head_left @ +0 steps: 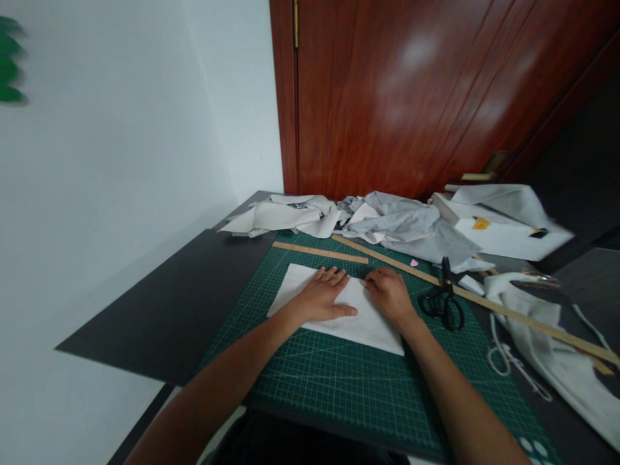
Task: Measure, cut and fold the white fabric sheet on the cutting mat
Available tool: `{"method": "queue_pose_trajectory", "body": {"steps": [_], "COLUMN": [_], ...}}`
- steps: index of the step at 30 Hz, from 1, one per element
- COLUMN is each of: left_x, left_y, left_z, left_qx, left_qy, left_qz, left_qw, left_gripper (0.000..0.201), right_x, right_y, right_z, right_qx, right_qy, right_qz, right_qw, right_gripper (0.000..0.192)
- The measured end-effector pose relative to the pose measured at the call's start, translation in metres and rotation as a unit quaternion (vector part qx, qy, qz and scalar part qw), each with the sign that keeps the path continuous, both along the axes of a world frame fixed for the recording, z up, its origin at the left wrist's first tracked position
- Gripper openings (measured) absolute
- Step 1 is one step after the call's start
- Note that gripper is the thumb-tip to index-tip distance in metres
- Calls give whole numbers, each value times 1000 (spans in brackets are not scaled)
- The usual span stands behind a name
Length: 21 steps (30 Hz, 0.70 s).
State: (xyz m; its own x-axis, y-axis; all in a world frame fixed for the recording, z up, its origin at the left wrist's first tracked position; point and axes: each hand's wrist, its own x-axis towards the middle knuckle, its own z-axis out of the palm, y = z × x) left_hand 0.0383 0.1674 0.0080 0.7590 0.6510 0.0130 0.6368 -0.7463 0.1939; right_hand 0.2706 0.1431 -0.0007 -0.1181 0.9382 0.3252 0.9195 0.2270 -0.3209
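Both grips spread flat: left hand (323, 296), right hand (387, 292) pressing white fabric (361, 323) on cutting mat (339, 381).

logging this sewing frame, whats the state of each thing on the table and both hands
left hand: flat, pressing on the white fabric
right hand: fingers curled, on the fabric's far edge
white fabric piece: spread flat on the cutting mat
cutting mat: lying flat
scissors: closed, untouched
short wooden ruler: lying flat
grey fabric pile: crumpled
door: shut
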Motion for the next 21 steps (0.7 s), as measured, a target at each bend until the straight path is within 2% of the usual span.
{"method": "queue_pose_trajectory", "body": {"steps": [3,8,14,21], "left_x": [-1,-3,1,5], "left_y": [1,-1,-14,-19], "left_z": [-2,0,6,1], "left_qx": [-3,-8,-29,-48], "left_qy": [2,-1,15,2], "left_qz": [-7,-19,-23,-21], "left_qw": [1000,1000,999,999], "left_gripper": [100,98,108,110], "right_x": [-2,5,14,12], "right_y": [-2,-2,-8,-7], "right_z": [5,9,12,11], "right_qx": [-29,-67,-119,-152], "right_qy": [-52,-53,-68,-74], "right_qz": [-18,-16,-19,-30], "right_qw": [998,996,990,985], "right_gripper": [19,18,15,16]}}
